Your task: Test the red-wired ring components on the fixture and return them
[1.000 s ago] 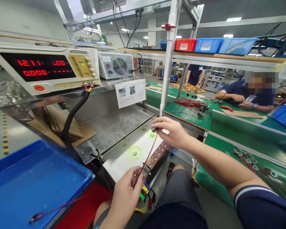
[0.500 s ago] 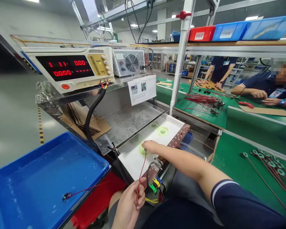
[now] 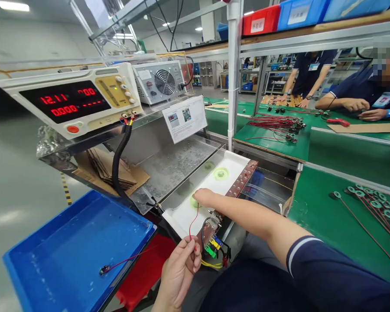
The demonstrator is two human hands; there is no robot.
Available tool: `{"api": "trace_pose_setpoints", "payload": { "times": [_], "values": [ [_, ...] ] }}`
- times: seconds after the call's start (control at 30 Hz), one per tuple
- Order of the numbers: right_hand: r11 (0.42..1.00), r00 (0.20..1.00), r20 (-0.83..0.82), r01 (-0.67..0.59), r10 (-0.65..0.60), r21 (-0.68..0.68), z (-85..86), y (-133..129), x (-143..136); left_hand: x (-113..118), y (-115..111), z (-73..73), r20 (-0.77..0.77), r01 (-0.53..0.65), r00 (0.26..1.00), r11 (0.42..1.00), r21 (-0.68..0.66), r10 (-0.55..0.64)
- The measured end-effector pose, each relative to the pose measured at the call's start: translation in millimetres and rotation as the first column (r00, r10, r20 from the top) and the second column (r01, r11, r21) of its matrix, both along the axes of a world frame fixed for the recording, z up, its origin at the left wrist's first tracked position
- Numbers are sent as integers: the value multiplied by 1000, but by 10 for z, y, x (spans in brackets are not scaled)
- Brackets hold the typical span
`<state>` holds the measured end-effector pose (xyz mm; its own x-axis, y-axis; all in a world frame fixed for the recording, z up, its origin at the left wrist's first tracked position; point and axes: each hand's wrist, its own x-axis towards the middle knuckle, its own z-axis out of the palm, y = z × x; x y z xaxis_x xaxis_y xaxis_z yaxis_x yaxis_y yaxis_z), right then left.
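My left hand (image 3: 183, 266) is closed, pinching the lower part of a thin red wire (image 3: 191, 223) between thumb and fingers. From there the wire runs up, slightly bowed, to my right hand (image 3: 205, 198). That hand reaches across the white board (image 3: 178, 221) with its fingers closed over the nearer of two yellow-green round spots (image 3: 194, 200). Whatever its fingertips hold at the wire's far end is hidden beneath them. The second yellow-green spot (image 3: 221, 173) lies uncovered farther up the board. Beside the board's near corner is a metal fixture (image 3: 212, 224) with green, yellow and blue connectors (image 3: 212, 247).
A power supply with red digits (image 3: 66, 102) stands on the shelf at left. The blue tray (image 3: 74, 255) holds one small wired part (image 3: 104, 270). Several round wired parts (image 3: 375, 199) lie on the green table (image 3: 315, 208). Two co-workers are across the tables.
The view has shifted a little. My left hand has slid slightly along or up the red wire, which now bows more. My right hand stays on the same spot. The display's digits differ.
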<state>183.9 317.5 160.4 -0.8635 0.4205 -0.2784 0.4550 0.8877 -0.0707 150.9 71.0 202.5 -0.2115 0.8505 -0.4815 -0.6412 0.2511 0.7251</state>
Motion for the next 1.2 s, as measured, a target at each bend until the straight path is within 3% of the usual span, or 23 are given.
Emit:
{"api": "trace_pose_setpoints", "payload": {
  "times": [0.17, 0.27, 0.33, 0.43, 0.6, 0.77, 0.93, 1.0, 1.07, 1.13, 1.2],
  "values": [
    [998, 997, -60, 57, -58, -15, 33, -3, 48, 60, 85, 8, -92, 2, 996, 1000, -17, -3],
    [996, 966, -243, 80, -89, -48, 116, -37, 232, 79, 110, 1, -123, -30, 992, 999, -10, 29],
    [991, 888, -444, 84, -120, -100, 170, -130, 473, 88, 119, -8, -156, -48, 987, 999, -8, 46],
    [983, 734, -670, -17, -113, -184, 219, -376, 962, 107, 141, -23, -216, -51, 975, 999, -8, 48],
    [960, 605, -796, -222, -3, -173, 174, -830, 1560, 182, 228, -46, -291, -33, 956, 999, -36, 22],
    [954, 592, -789, -300, 167, -23, 107, -962, 1533, 321, 368, -39, -322, -24, 947, 999, -40, 9],
    [967, 634, -751, -254, 183, 21, 128, -888, 1506, 440, 511, 40, -344, -36, 939, 999, -40, 20],
    [966, 615, -780, -252, 113, -58, 144, -882, 1522, 461, 550, 85, -352, -15, 936, 999, -36, 2],
    [942, 578, -812, -226, -75, -247, 154, -895, 1522, 461, 573, 115, -357, 32, 933, 999, -31, -41],
    [845, 545, -770, -192, -331, -499, 151, -915, 1505, 439, 577, 117, -361, 82, 928, 996, -41, -92],
    [722, 542, -678, -176, -496, -669, 133, -926, 1483, 401, 563, 91, -387, 116, 913, 991, -63, -131]
  ]
}}
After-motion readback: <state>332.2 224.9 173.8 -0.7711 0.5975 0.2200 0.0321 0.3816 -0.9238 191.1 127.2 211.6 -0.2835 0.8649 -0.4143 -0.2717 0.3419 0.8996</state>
